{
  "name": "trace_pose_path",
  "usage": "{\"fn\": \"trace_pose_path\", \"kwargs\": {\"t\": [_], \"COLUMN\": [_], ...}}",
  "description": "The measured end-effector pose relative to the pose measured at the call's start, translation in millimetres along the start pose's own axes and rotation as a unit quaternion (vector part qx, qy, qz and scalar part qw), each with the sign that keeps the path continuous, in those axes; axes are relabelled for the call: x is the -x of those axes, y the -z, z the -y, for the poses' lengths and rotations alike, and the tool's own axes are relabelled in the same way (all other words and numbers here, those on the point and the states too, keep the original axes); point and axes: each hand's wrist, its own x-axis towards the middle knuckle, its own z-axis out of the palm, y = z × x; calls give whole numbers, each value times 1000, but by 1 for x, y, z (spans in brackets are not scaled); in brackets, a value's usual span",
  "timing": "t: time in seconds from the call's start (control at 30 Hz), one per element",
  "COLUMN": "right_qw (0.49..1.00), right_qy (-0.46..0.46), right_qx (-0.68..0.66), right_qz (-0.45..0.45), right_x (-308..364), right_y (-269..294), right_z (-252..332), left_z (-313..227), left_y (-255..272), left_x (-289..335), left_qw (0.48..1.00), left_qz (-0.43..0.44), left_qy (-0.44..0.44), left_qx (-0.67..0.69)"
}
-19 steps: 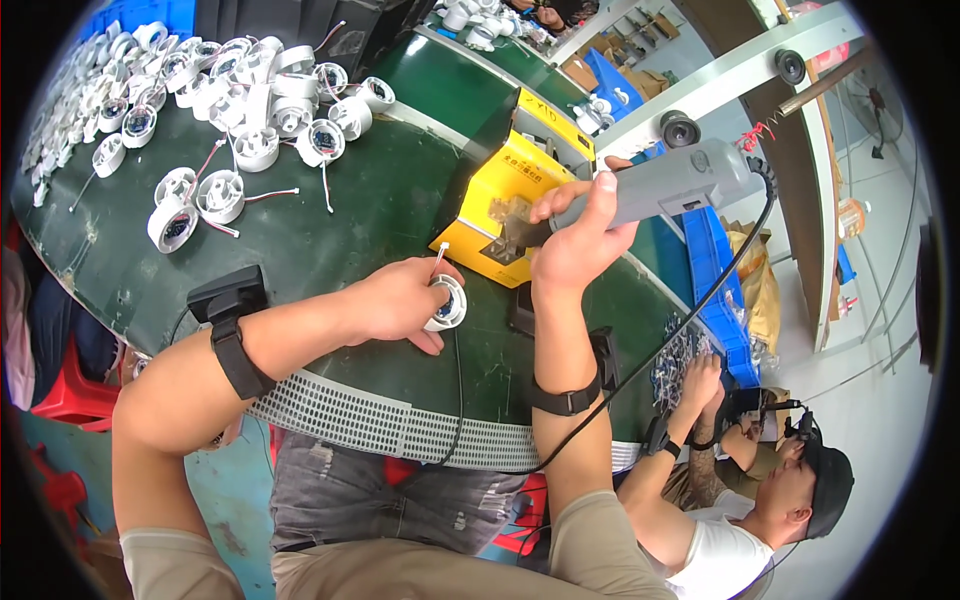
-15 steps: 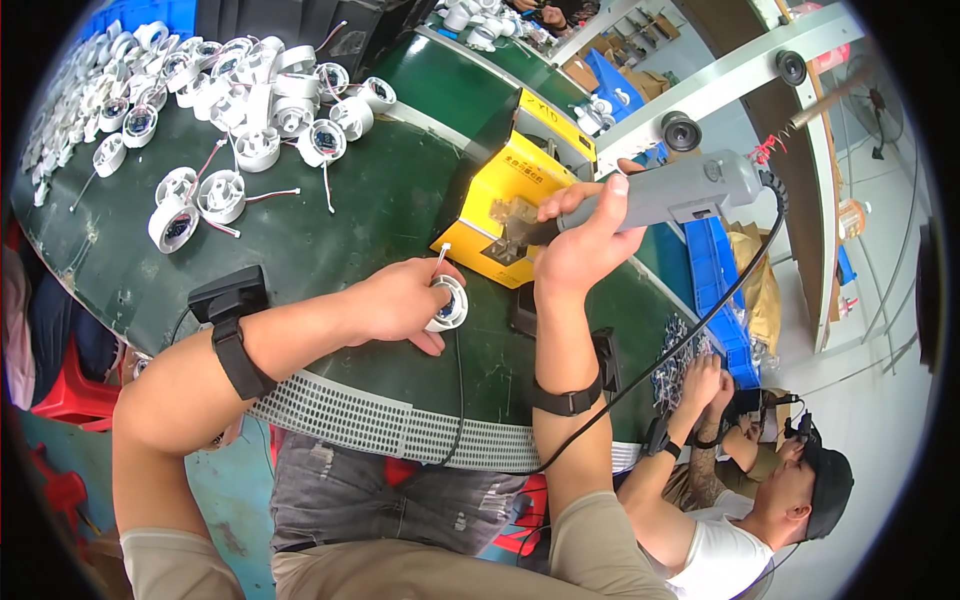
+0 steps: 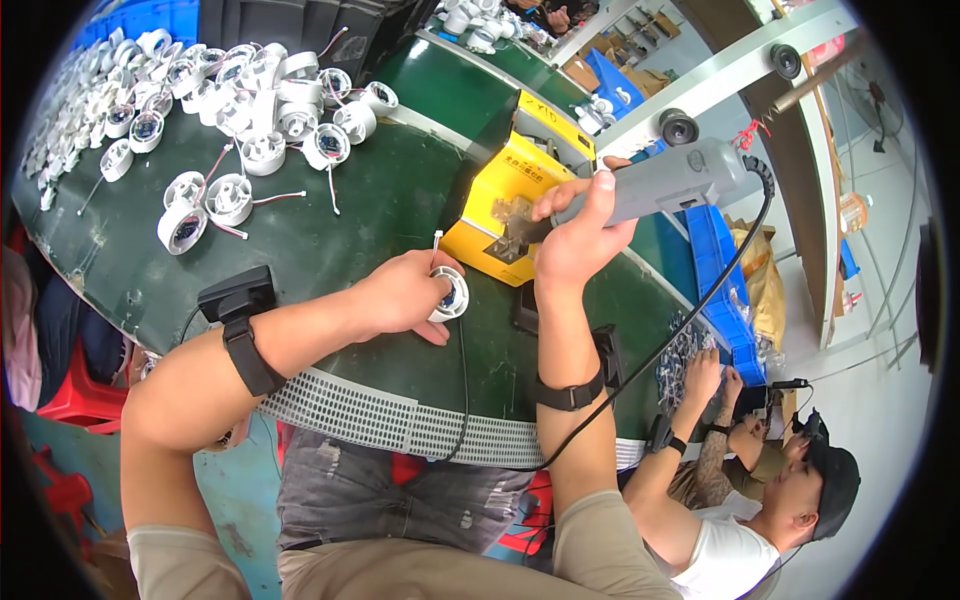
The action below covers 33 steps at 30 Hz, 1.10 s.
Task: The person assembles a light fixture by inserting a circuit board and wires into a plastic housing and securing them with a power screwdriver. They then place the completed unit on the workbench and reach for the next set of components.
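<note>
My left hand [image 3: 395, 293] is closed around a small white round housing [image 3: 457, 300] just above the green table. A circuit board shows inside it, and a short wire with a white connector sticks up beside my fingers. With my right hand [image 3: 580, 248] I grip a grey electric screwdriver [image 3: 680, 182], tilted with its cord end up to the right. Its front end reaches the metal mechanism [image 3: 515, 228] of a yellow screw feeder [image 3: 472, 240]; the bit's tip is hard to make out.
Many white housings [image 3: 265, 150] with wires are heaped at the far left. A black crate [image 3: 290, 35] stands behind them. The screwdriver's black cord [image 3: 640, 380] loops past my right forearm. A co-worker [image 3: 730, 540] sits at the right near blue bins [image 3: 722, 285] and a pile of small parts.
The view has shifted slightly. My right hand and the screwdriver have tilted a little, its rear end dropping and moving left. My left hand still holds the housing, nearly unmoved.
</note>
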Motion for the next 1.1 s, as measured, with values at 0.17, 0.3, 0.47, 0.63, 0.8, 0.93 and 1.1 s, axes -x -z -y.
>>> {"fn": "trace_pose_path", "kwargs": {"t": [0.17,0.3,0.47,0.63,0.8,0.93,1.1], "right_qw": [999,996,987,987,987,986,987], "right_qy": [-30,-71,-122,-106,-107,-109,-105], "right_qx": [-24,-49,-104,-94,-99,-103,-102], "right_qz": [-5,0,30,76,73,75,72], "right_x": [12,31,51,63,64,66,66], "right_y": [3,0,-9,-12,-13,-12,-13], "right_z": [9,21,29,27,24,22,21], "left_z": [0,-2,-4,-5,-7,-4,-6], "left_y": [0,1,2,0,2,1,0], "left_x": [-1,0,1,2,3,1,3], "left_qw": [1000,1000,1000,1000,1000,1000,1000], "left_qz": [-9,1,8,3,12,9,14], "left_qy": [-1,-1,1,2,0,2,6], "left_qx": [9,6,-3,-9,-11,-7,-8]}}
